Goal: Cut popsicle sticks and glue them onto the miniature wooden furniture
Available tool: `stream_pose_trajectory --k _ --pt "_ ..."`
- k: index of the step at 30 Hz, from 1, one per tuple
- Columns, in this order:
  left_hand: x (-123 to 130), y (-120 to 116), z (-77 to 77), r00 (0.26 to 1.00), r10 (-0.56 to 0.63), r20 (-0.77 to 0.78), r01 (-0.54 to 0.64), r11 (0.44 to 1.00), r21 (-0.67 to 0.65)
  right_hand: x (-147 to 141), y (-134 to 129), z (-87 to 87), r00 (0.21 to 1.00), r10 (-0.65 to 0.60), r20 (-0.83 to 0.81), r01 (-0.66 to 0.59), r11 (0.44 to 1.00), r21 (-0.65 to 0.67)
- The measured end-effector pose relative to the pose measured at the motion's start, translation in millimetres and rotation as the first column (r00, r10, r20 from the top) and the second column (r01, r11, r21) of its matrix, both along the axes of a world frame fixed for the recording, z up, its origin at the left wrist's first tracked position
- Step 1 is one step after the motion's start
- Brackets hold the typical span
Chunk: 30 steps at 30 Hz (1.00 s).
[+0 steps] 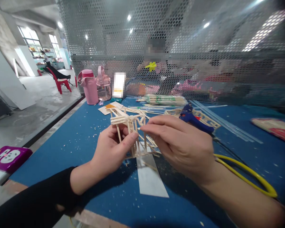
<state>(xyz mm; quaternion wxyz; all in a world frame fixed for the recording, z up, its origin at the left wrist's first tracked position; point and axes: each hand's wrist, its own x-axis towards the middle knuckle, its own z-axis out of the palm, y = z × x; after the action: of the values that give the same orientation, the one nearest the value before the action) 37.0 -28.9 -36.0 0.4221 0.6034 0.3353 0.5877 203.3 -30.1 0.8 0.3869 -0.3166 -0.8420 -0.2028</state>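
A small frame model (133, 120) built of thin pale wooden sticks is held above the table. My left hand (115, 142) is closed round its left side, the thumb pressed along an upright. At the model's right side my right hand (182, 142) pinches a short wooden stick (139, 128), of which only the tip shows past the fingers. Below the model lie a white paper strip (152, 180) and several loose sticks. A blue glue gun (196, 119) rests just behind my right hand, beside a flat lattice of sticks (207, 118).
Along the back stand a pink thermos (89, 87), a pink bottle (104, 87) and a bag of sticks (166, 99). Clear glue sticks (225, 122) and a yellow loop handle (254, 174) lie right. A purple power strip (10, 157) is left. A perforated screen (104, 38) rises behind.
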Motion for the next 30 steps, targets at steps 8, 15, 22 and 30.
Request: stream_pose_trajectory --k 8,15,22,30 --pt "-9.1 5.7 1.7 0.998 0.069 -0.003 -0.069 0.997 0.022 10.6 -11.3 17.2 0.963 -0.06 -0.264 0.055 0.998 -0.029" --pt "-14.2 27.7 5.2 0.893 0.041 0.447 -0.042 0.999 -0.007 46.0 -8.4 -11.6 0.791 -0.326 -0.518 0.0 0.847 -0.532" --pt "-23.4 -13.4 2.8 0.823 0.315 0.474 -0.219 0.944 -0.246 44.2 -9.6 -31.3 0.865 -0.347 -0.364 -0.093 0.601 -0.794" --pt "-32.8 -43.2 -11.2 0.657 0.459 0.598 -0.122 0.848 -0.516 40.3 -10.9 -32.9 0.847 -0.353 -0.397 -0.131 0.586 -0.8"
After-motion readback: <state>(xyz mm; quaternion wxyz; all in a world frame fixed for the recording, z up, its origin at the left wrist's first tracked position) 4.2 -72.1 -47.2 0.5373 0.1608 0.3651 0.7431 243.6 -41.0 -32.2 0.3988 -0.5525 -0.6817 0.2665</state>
